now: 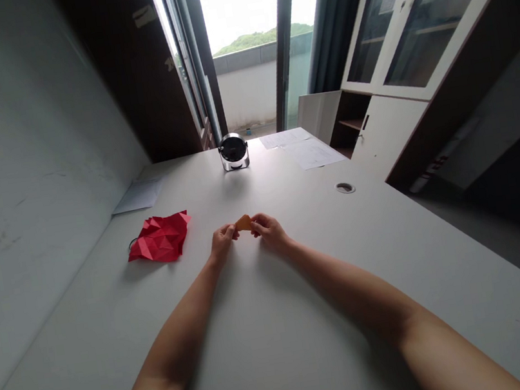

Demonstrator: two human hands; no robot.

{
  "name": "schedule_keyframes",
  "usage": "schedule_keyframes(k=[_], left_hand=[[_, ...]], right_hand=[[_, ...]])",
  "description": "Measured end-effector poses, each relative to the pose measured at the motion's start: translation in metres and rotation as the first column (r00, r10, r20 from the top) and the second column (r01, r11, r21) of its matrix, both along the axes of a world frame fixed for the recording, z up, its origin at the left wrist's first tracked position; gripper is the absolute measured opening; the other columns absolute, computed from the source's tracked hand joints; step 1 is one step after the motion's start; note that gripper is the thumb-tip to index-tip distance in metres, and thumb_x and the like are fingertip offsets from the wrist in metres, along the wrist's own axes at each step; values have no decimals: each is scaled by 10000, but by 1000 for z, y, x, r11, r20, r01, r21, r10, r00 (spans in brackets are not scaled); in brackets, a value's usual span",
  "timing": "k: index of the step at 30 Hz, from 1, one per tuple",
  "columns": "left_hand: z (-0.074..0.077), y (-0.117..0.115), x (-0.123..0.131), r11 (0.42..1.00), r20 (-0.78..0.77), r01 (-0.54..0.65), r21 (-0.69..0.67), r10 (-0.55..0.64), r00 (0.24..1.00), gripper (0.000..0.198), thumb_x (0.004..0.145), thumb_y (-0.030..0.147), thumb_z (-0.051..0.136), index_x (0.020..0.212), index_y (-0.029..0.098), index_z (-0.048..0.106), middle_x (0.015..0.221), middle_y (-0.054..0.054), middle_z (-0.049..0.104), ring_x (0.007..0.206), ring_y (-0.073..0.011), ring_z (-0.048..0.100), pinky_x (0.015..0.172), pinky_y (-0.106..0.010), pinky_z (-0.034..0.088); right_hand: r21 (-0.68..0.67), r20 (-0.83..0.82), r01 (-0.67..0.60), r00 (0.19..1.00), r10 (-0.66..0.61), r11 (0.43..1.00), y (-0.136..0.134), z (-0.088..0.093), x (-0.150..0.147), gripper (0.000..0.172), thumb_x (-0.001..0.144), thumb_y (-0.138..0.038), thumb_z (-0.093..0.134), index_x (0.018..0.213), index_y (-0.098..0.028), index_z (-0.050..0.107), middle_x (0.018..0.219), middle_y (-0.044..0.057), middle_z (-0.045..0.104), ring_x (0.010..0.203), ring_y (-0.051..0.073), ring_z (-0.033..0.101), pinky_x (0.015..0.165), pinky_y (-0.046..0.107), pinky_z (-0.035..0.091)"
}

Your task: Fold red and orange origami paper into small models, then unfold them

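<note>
A small piece of folded orange paper (243, 223) is held up between my two hands, over the middle of the white table. My left hand (223, 239) pinches its left edge between thumb and fingers. On the opposite side, my right hand (269, 229) grips the right edge in a similar pinch. Parts of the paper are hidden behind my fingertips. To the left, apart from both hands, lies a creased sheet of red paper (161, 238) with raised folds. A dark loop (133, 243) pokes out from under its left side.
A round black device on a silver stand (234, 152) stands at the table's far side. Loose printed sheets (315, 152) lie at the back right, another sheet (139, 195) by the left wall. A round cable hole (345, 188) opens in the tabletop (285, 334) at right.
</note>
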State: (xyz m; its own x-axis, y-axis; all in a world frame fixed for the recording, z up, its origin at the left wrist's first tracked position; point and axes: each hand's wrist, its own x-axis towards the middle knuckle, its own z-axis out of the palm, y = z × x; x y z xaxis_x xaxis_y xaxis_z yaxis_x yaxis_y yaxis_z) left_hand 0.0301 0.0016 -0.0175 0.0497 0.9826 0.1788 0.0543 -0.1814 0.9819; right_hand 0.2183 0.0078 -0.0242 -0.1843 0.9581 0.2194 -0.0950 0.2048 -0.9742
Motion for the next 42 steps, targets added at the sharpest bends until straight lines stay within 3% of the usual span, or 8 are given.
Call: schedule_keyframes(k=[4,8,13,18,24,42], left_hand=[[-1,0,1,1000,-76,-1,25,3,997,273,828,420,616,868,166,706,754,-24,652,689,-149,582,684,-273,467],[0,-1,1,994,-149,-48,103,63,987,275,811,435,661,835,172,737,842,-45,648,780,-164,599,722,-267,464],[-2,0,3,998,-29,-50,30,51,998,368,820,525,658,867,165,715,824,-45,646,745,-158,584,674,-266,441],[-2,0,6,998,65,19,-61,-15,998,434,846,601,605,855,168,636,657,5,564,566,-107,454,544,-245,340],[1,-2,7,989,77,126,-72,-121,990,457,846,617,606,829,161,634,594,10,523,534,-103,420,534,-254,321],[2,-1,4,978,83,188,-91,-181,980,474,811,613,652,872,143,669,637,-5,580,578,-114,494,591,-259,398]], right_hand=[[47,105,63,992,-68,997,0,-2,0,369,805,-555,638,897,-198,624,620,-25,563,583,139,537,554,265,428],[98,228,41,972,-62,994,-1,-3,0,340,823,-536,622,872,-201,657,608,-30,558,570,128,505,560,259,406],[62,53,12,998,-16,998,-5,5,1,381,809,-536,664,969,-189,663,657,-11,599,626,150,574,615,285,469],[23,-99,-80,992,82,997,-8,14,1,502,781,-539,710,1133,-188,638,797,36,679,714,171,622,703,324,508],[39,-67,-138,988,140,990,-7,11,-1,478,781,-555,712,1084,-188,669,818,51,691,735,181,631,709,327,505],[56,-38,-107,993,109,993,-9,8,-5,406,801,-540,672,1013,-193,663,820,50,685,737,187,628,726,348,529]])
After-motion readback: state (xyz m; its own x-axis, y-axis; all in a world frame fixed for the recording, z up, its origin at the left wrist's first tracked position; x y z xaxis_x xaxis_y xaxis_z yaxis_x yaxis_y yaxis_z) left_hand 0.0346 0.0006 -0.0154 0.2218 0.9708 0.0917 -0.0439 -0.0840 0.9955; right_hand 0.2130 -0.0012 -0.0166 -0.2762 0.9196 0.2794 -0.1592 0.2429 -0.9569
